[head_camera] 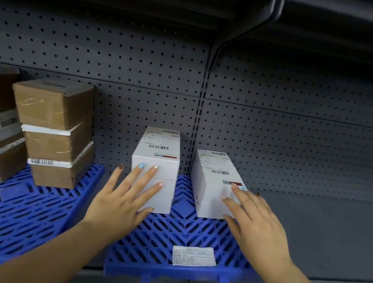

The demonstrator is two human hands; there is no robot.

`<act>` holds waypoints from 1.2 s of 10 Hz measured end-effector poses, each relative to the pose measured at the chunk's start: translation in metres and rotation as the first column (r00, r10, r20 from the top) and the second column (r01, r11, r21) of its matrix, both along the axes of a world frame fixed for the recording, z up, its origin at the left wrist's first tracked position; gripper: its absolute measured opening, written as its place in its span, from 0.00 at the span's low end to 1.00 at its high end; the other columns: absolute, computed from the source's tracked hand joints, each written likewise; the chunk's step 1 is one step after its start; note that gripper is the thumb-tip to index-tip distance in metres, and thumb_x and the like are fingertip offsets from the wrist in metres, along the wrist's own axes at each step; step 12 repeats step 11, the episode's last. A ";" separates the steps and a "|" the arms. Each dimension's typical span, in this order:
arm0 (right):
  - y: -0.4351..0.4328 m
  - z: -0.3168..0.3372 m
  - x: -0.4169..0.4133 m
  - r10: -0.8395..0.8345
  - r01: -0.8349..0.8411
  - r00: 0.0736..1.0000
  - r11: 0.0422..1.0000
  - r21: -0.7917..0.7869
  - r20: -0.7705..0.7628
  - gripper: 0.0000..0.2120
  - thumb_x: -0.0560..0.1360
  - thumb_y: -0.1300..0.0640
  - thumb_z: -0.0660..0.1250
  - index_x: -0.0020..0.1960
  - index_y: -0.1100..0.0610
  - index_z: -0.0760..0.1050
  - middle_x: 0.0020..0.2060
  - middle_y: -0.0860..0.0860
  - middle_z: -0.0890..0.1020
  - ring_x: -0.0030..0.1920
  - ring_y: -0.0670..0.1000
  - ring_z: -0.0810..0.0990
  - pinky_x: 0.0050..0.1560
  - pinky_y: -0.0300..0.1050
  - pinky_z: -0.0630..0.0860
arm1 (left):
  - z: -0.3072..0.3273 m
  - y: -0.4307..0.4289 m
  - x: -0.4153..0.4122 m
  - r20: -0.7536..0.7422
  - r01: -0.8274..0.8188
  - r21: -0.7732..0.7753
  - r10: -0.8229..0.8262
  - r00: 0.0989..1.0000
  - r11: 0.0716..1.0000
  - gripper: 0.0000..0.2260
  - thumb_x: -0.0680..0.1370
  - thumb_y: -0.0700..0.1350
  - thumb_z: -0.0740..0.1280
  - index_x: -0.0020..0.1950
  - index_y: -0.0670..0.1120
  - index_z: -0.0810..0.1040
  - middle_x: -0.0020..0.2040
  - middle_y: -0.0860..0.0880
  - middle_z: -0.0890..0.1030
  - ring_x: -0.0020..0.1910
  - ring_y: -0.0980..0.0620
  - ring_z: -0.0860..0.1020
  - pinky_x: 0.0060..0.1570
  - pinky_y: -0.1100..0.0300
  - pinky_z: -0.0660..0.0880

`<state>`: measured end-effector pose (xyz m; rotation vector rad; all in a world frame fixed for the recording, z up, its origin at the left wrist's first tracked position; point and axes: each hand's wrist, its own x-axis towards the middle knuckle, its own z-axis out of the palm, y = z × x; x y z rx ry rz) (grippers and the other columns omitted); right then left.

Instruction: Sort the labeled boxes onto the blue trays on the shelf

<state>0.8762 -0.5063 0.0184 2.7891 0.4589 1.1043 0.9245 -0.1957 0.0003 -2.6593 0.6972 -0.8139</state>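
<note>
Both hands are on the shelf now. The left hand (123, 200) lies flat against the front of the left white stack (155, 172), fingers (146, 178) spread apart, gripping nothing. The right hand (257, 221) presses the near corner of the right white stack (213, 186), fingers likewise apart, not clamped. Both stacks sit side by side, just apart, at the back of the middle blue tray (169, 239), which carries a paper tag (194, 256) at its front. On the left tray (22, 206), brown boxes (54, 131) are already piled up. This looks like squaring-up work: the boxes in view all sit on trays, so the task seems well along. Whether more boxes wait out of view can't be told.
</note>
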 end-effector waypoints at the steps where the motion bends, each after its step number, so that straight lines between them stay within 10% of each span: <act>1: -0.024 -0.004 0.011 0.030 -0.030 1.000 0.999 -0.032 -0.002 0.18 0.75 0.50 0.58 0.60 0.53 0.76 0.64 0.52 0.75 0.62 0.53 0.71 0.67 0.50 0.63 | 0.007 -0.012 -0.007 0.034 0.002 -0.033 -0.001 0.999 0.999 0.25 0.78 0.58 0.52 0.74 0.51 0.60 0.76 0.43 0.55 0.75 0.41 0.53 0.70 0.40 0.51; 4: -0.067 -0.023 0.054 0.251 -0.250 0.967 0.906 -0.341 -0.044 0.35 0.66 0.56 0.76 0.70 0.52 0.67 0.70 0.50 0.68 0.69 0.53 0.64 0.70 0.53 0.54 | 0.006 -0.122 0.001 0.016 0.164 0.199 -0.171 0.985 0.966 0.31 0.79 0.52 0.59 0.77 0.47 0.49 0.77 0.46 0.43 0.75 0.46 0.47 0.72 0.46 0.51; 7: -0.090 -0.033 0.089 0.417 -0.353 0.908 0.823 -0.446 0.050 0.26 0.73 0.58 0.52 0.71 0.52 0.61 0.72 0.49 0.61 0.68 0.52 0.64 0.70 0.51 0.50 | 0.007 -0.143 0.002 -0.224 0.034 0.303 0.037 0.974 0.952 0.37 0.81 0.44 0.51 0.65 0.50 0.17 0.66 0.52 0.18 0.65 0.50 0.21 0.65 0.49 0.28; 10: -0.088 -0.034 0.082 0.390 -0.326 0.919 0.833 -0.447 0.057 0.35 0.71 0.55 0.69 0.74 0.52 0.56 0.74 0.50 0.59 0.70 0.52 0.62 0.69 0.56 0.56 | 0.020 -0.149 -0.015 -0.209 0.009 0.330 0.064 0.976 0.944 0.30 0.82 0.46 0.46 0.69 0.50 0.22 0.67 0.52 0.20 0.67 0.49 0.23 0.64 0.50 0.26; 11: -0.078 -0.020 0.069 0.370 -0.303 0.921 0.878 -0.371 0.125 0.30 0.73 0.49 0.67 0.72 0.51 0.62 0.71 0.49 0.66 0.69 0.51 0.67 0.69 0.55 0.59 | 0.019 -0.136 -0.016 -0.053 0.056 0.246 -0.045 0.998 0.968 0.25 0.81 0.51 0.46 0.77 0.48 0.42 0.77 0.49 0.41 0.75 0.47 0.40 0.71 0.47 0.41; 12: -0.078 -0.020 0.069 0.370 -0.303 0.921 0.878 -0.371 0.125 0.30 0.73 0.49 0.67 0.72 0.51 0.62 0.71 0.49 0.66 0.69 0.51 0.67 0.69 0.55 0.59 | 0.019 -0.136 -0.016 -0.053 0.056 0.246 -0.045 0.998 0.968 0.25 0.81 0.51 0.46 0.77 0.48 0.42 0.77 0.49 0.41 0.75 0.47 0.40 0.71 0.47 0.41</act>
